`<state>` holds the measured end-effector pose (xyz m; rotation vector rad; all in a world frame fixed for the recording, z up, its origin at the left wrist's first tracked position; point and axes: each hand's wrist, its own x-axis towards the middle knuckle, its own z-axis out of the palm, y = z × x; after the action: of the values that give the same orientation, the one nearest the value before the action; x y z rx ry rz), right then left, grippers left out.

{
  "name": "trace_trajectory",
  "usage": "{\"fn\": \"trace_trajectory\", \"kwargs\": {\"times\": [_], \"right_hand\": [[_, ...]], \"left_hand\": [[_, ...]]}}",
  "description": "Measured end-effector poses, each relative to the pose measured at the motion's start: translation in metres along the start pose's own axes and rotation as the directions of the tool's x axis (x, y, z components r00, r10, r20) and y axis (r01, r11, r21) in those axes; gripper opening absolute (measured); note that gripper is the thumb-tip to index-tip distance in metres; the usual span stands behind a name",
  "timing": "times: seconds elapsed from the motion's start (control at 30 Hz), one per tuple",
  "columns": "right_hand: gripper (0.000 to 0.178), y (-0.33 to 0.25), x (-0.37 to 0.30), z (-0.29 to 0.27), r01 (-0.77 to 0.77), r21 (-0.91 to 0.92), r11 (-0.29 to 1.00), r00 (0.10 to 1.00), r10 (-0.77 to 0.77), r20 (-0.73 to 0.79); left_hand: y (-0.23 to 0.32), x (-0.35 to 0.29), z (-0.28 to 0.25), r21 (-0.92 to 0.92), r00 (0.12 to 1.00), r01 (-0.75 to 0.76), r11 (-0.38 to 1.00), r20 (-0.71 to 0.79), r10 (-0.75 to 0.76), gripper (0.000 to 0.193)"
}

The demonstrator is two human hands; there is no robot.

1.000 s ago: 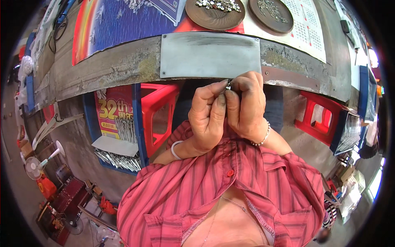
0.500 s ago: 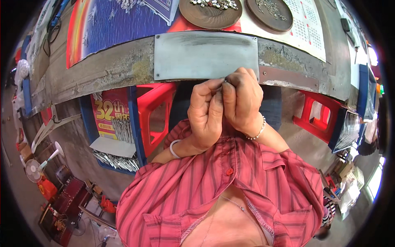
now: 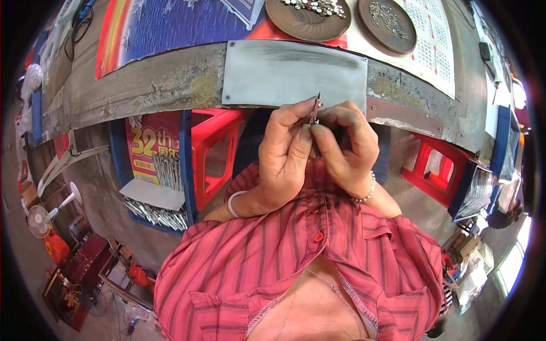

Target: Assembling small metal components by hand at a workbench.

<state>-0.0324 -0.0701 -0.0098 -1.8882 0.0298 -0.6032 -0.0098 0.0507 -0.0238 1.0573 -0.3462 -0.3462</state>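
Note:
Both my hands are raised together in front of my chest, just below the edge of the workbench. My left hand (image 3: pixel 284 156) and my right hand (image 3: pixel 347 148) pinch a small thin metal piece (image 3: pixel 314 111) between their fingertips; its pointed tip sticks up above the fingers. A white bangle circles my left wrist and a bead bracelet my right. Right behind the fingers lies a grey metal plate (image 3: pixel 293 74) fixed to the bench's front edge.
Two round brown trays, one (image 3: pixel 310 17) with small metal parts and one (image 3: pixel 392 25) with finer bits, sit on the bench. A red plastic stool (image 3: pixel 213 148) stands left below, another (image 3: pixel 435 176) right. A blue bin (image 3: pixel 153 199) holds metal rods.
My hands have stayed together on the small piece; the piece's tip now stands clear above my fingers, and the view has shifted slightly.

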Motion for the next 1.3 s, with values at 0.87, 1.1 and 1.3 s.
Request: {"fn": "trace_trajectory", "kwargs": {"times": [0.87,1.1,1.3], "right_hand": [[0.024,-0.009,-0.022,0.015,0.043,-0.323,0.945,0.998,-0.026,0.057],[0.051,-0.013,0.002,0.025,-0.348,0.401,0.847,0.889,0.164,0.427],[0.051,-0.019,0.016,0.029,-0.094,-0.038,0.995,0.925,0.102,0.366]], "left_hand": [[0.018,-0.012,-0.013,0.040,0.957,-0.289,0.956,0.004,0.289,0.030],[0.042,-0.046,-0.074,0.493,0.971,-0.196,0.848,-0.022,0.237,0.030],[0.068,-0.091,-0.222,0.875,0.869,0.354,0.329,-0.438,0.229,0.013]]}}
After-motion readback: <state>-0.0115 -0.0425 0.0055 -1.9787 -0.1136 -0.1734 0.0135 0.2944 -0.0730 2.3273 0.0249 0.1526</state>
